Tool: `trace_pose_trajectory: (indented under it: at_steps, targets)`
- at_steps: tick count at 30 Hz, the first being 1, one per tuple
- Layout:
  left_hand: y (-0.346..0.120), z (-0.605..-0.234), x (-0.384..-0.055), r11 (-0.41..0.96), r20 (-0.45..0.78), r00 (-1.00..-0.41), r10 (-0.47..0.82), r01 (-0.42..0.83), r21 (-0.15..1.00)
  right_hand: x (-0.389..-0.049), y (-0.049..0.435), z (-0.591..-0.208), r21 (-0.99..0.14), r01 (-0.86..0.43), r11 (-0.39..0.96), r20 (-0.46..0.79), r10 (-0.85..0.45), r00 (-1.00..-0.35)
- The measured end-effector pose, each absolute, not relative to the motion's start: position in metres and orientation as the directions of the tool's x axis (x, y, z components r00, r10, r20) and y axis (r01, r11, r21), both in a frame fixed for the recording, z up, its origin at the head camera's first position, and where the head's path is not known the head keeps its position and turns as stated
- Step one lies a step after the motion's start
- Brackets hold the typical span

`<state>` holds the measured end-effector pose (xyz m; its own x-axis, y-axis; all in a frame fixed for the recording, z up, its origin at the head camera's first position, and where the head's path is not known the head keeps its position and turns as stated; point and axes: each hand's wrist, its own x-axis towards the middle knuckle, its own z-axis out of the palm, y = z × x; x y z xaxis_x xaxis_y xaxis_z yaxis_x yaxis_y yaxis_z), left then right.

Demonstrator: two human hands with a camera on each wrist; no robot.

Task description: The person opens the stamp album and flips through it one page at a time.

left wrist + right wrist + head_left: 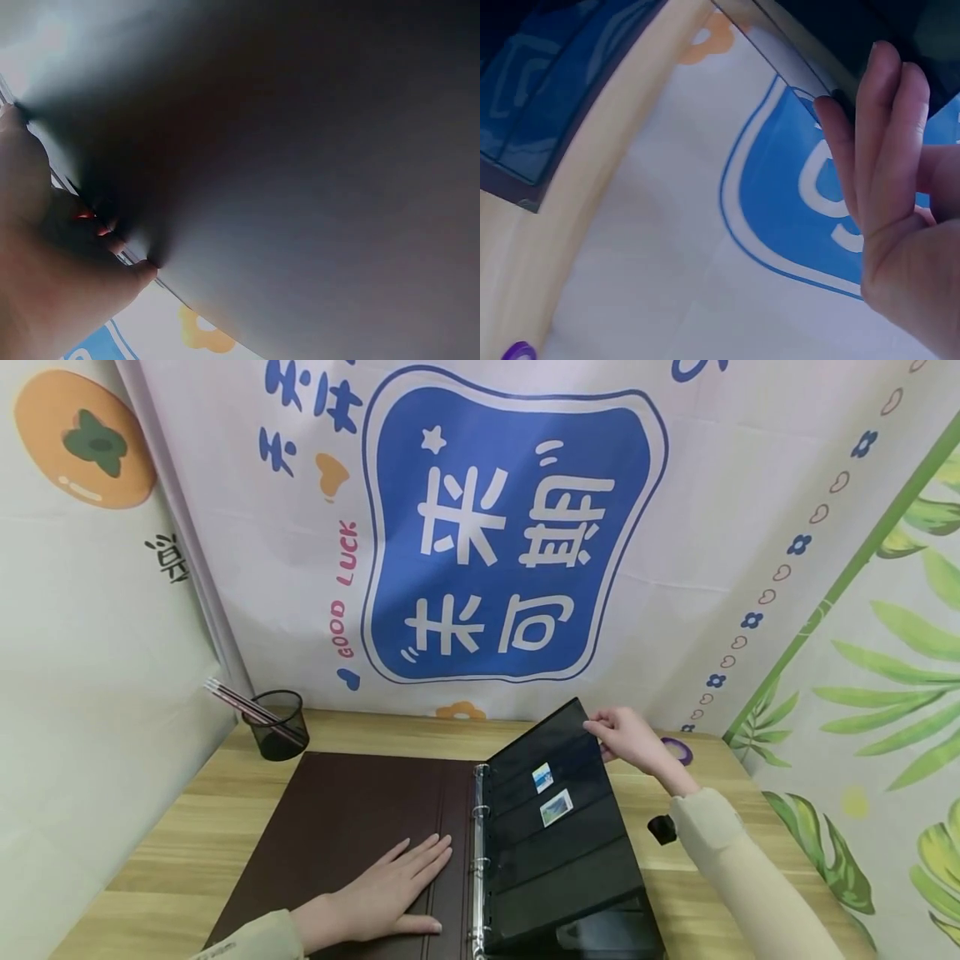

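Note:
An open ring-binder stamp album with a dark brown cover lies on the table. My left hand rests flat on the inside of that cover, fingers straight, left of the metal rings. A black stamp page stands tilted up from the rings, bearing two small stamps in its strips. At the page's upper outer corner, my right hand pinches the edge between thumb and fingers. The right wrist view shows the same hand at the raised page. More black pages lie beneath.
A black mesh pen cup with several pencils stands at the back left. Behind the right forearm is a purple ring-shaped roll, and a small black object lies right of the album. A printed cloth hangs behind the table.

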<state>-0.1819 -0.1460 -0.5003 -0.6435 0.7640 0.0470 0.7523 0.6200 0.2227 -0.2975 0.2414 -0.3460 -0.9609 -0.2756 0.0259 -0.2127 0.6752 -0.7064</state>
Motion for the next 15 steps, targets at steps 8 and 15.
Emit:
trace_pose_trajectory:
  at_steps: [8, 15]
  targets:
    - [-0.146, -0.499, -0.182, 0.620, 0.033, -0.646, 0.763, 0.745, 0.245, -0.300, 0.232, -0.324, -0.693, -0.169, 0.701, -0.031, -0.263, -0.964]
    - [-0.145, -0.494, -0.181, 0.640, -0.001, -0.655, 0.756, 0.737, 0.218, -0.304, 0.218, -0.314, -0.710, -0.121, 0.693, -0.087, -0.258, -0.962]
